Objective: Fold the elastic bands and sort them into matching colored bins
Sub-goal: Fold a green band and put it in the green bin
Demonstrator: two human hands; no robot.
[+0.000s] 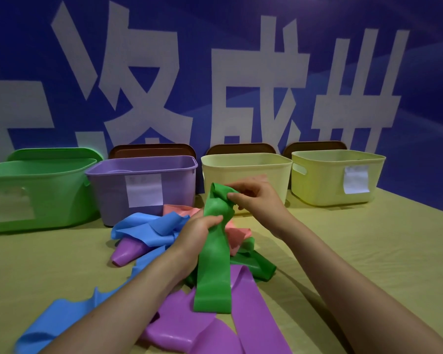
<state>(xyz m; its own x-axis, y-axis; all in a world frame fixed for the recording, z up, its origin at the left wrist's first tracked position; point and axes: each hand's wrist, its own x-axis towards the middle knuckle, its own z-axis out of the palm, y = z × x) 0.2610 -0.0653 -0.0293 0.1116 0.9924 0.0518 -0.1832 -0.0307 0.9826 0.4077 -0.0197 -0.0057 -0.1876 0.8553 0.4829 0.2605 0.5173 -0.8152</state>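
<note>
While the green band (213,251) hangs limp above the pile of bands (164,241), the left hand (197,233) grips its middle and the right hand (253,198) pinches its top. It looks light, soft and stretchy; hold near the ends.

I seem to be at a staged recording or exhibition setup, not a home: a blue printed backdrop (241,34) with huge white Chinese characters fills twelve o'clock, and paper-labelled plastic bins (143,190) line a cloth-covered tabletop (368,238) before me.
</note>
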